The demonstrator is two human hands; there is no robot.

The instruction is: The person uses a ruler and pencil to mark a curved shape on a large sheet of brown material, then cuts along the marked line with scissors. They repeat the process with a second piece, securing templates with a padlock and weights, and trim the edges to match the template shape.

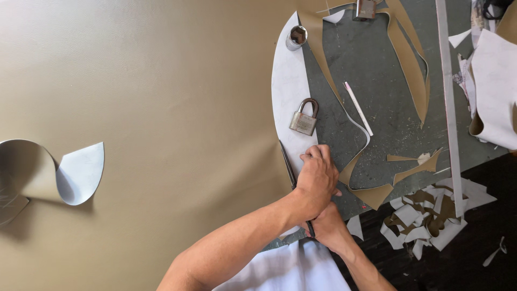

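While our right hand (329,229) closes around the handles of a pair of dark long-bladed scissors (291,175) at the near edge of the table, our left hand (318,179) lies over it, fingers curled and pressing down on a pale grey curved pattern piece (285,91). Our left forearm crosses in front, so we cannot tell how the right fingers sit in the handles. One blade shows, thin and dark, running away from the hands along the seam where the pattern meets a large sheet of smooth olive-tan leather-like material (161,97).

That sheet covers most of the left of the view; its pale grey underside shows in one curl at the far left (81,172). On the pattern piece rests one silver padlock (304,118) with its shackle closed, and farther away stands one small shiny metal cylinder (296,36). To the right, on the dark grey cutting board (377,59), we count one white pencil-like stick (358,108), one long looping tan offcut strip (412,64), and one long pale straight strip (448,97). Near right lies one heap of tan and white scraps (425,215), too jumbled to count.
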